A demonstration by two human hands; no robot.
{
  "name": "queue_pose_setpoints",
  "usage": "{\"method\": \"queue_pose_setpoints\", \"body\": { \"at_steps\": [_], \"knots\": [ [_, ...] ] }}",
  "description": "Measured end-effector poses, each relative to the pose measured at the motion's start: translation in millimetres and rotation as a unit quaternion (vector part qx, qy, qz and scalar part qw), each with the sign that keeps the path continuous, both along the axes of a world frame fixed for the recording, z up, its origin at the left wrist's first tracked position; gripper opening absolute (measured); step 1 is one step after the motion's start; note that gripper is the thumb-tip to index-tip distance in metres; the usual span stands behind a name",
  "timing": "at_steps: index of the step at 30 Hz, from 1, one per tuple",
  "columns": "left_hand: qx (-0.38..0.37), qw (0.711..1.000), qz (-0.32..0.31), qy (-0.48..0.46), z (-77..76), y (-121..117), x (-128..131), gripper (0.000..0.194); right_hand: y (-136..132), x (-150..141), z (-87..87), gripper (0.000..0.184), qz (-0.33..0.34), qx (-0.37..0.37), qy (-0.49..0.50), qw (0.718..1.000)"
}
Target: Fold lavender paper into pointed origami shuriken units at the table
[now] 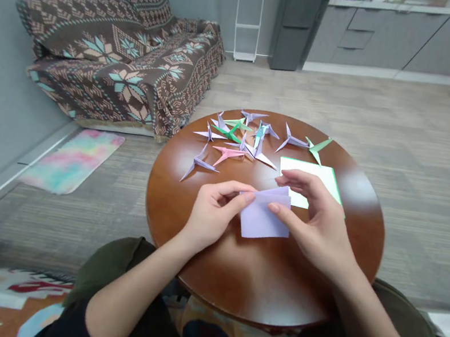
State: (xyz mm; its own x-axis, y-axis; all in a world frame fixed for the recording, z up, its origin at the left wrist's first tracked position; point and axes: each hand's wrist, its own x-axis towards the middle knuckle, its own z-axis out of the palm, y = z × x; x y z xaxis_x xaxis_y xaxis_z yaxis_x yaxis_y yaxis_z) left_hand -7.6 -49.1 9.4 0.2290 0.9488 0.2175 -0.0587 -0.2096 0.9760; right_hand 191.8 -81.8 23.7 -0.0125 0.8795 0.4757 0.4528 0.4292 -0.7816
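Note:
A folded sheet of lilac origami paper (265, 219) is held just above the round wooden table, with its layers parted along the upper edge. My left hand (218, 208) pinches its upper left corner between thumb and fingers. At the upper right, the thumb of my right hand (321, 226) touches the front of the paper, while the fingers stay apart from the thumb, stretched out over a stack of white and green paper sheets (331, 181). Beyond my hands lie several folded paper cranes in lilac, green and pink, among them a pink crane (229, 155) and a lilac crane (200, 163).
The round brown table (240, 281) stands in front of my knees. A sofa (131, 59) under a patterned cover is at the back left, with a pastel mat (74, 159) before it. Grey cabinets (387, 40) line the far wall.

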Motion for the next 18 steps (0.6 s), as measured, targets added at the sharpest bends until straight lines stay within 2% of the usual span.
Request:
{"method": "queue_pose_setpoints", "body": {
  "at_steps": [2, 3, 7, 12, 18],
  "knots": [
    [0.004, 1.0, 0.01, 0.005, 0.2, 0.2, -0.2, 0.017, -1.2, 0.2, 1.5, 0.017, 0.012, -0.044, 0.021, 0.999],
    [0.004, 1.0, 0.013, 0.007, 0.2, 0.4, -0.2, 0.017, -1.6, -0.1, 1.9, 0.013, 0.01, -0.05, 0.021, 0.998],
    [0.004, 1.0, 0.025, 0.009, 0.8, 2.2, -0.5, 0.017, -1.1, -1.9, 1.2, 0.014, -0.009, -0.036, 0.014, 0.999],
    [0.02, 0.999, 0.023, 0.012, 2.0, 5.0, -3.3, 0.016, -0.3, -1.6, -0.1, 0.016, -0.029, -0.056, 0.028, 0.998],
    [0.016, 1.0, 0.021, 0.011, 0.2, 5.5, -4.5, 0.014, -0.8, 0.2, -0.1, 0.018, -0.029, -0.051, 0.025, 0.998]
  ]
}}
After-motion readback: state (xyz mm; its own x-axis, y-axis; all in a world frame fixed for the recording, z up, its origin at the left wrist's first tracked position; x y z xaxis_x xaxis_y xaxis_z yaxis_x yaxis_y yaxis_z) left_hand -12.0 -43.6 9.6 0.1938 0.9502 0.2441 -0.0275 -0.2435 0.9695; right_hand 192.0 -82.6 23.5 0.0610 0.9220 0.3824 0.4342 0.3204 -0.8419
